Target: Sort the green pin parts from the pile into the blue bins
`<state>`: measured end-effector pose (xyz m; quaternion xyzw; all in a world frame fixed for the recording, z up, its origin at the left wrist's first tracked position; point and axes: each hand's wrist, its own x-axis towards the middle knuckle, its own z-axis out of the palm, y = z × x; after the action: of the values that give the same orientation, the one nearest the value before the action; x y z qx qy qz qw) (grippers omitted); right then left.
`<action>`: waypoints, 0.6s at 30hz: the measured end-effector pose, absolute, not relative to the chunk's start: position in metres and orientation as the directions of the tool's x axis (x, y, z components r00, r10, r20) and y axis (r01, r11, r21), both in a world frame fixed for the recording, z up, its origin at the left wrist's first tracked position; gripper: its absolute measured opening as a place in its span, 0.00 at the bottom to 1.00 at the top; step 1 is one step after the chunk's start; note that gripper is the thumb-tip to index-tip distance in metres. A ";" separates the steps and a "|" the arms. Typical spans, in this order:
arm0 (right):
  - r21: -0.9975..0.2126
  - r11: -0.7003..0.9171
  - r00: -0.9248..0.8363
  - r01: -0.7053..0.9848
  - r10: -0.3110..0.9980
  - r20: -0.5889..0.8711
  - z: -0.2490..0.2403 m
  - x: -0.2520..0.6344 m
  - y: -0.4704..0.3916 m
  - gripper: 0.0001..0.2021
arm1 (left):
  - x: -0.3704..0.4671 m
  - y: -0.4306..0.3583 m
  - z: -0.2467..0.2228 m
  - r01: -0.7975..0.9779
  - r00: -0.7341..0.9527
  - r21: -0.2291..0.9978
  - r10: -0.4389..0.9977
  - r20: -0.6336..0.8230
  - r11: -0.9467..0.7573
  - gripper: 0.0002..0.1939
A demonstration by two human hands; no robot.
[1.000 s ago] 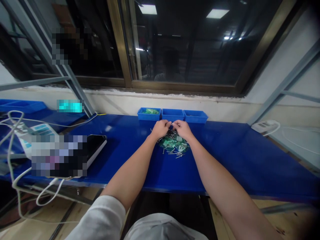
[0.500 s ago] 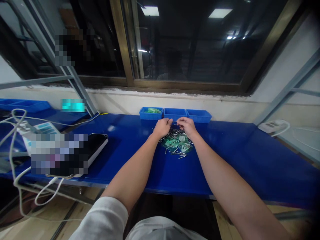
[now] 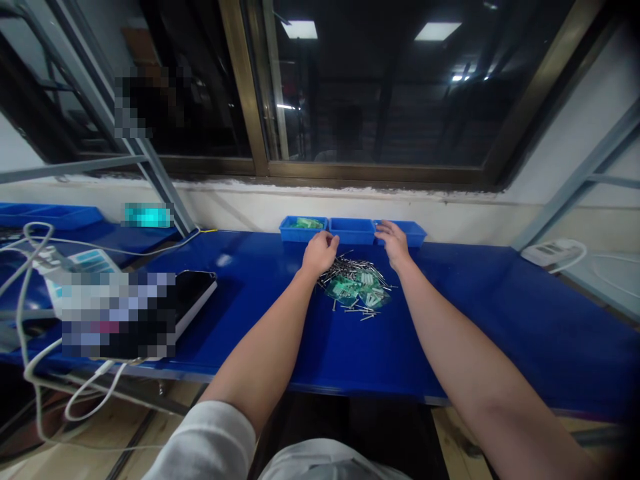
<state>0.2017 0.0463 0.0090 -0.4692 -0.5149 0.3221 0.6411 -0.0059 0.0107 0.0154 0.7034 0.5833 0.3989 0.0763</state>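
My left hand (image 3: pixel 321 253) is at the left edge of a heap of thin metal pins that look like screws or nails (image 3: pixel 353 268). Its thumb and fingers are closed together; whatever they may pinch is too small to see. Green-and-clear plastic packets with white pieces (image 3: pixel 357 290) lie against the near side of the heap. Farther back, my right hand (image 3: pixel 393 243) reaches to the left end of the right blue bin (image 3: pixel 414 233), its fingers bent and apart. I can make out nothing held in them.
A middle blue bin (image 3: pixel 351 231) and a left blue bin (image 3: pixel 298 233) with green packets line the wall. A dark-topped device (image 3: pixel 193 293) with white cables stands on the blue table (image 3: pixel 250 307) at left. A white power strip (image 3: pixel 545 252) is at right.
My right hand has left the heap, moving back and right to the right bin. My hands were close together over the heap; the left one has shifted slightly left.
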 end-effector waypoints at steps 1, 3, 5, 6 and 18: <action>-0.943 0.327 0.249 0.062 0.910 0.331 0.008 0.203 0.046 0.28 | -0.006 0.011 0.015 0.750 -0.013 0.590 0.886 0.464 -0.299 0.17; -0.955 0.291 0.230 0.065 0.926 0.298 0.006 0.204 0.046 0.34 | -0.006 0.012 0.013 0.740 -0.039 0.615 0.895 0.444 -0.272 0.19; -0.953 0.289 0.219 0.094 0.927 0.303 0.002 0.204 0.046 0.36 | -0.007 0.012 0.012 0.756 -0.045 0.607 0.907 0.420 -0.243 0.20; -0.947 0.296 0.213 0.122 0.924 0.317 -0.001 0.203 0.046 0.36 | -0.008 0.012 0.012 0.772 -0.039 0.590 0.911 0.411 -0.234 0.20; -0.596 0.375 -0.154 0.710 0.908 0.389 -0.014 0.182 0.026 0.21 | -0.006 0.005 0.007 0.898 0.243 0.290 0.922 0.301 -0.331 0.29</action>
<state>0.1820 0.0264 -0.0137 -0.5416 -0.7470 0.1377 0.3600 -0.0064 0.0049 0.0070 0.7877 0.5777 0.2121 0.0287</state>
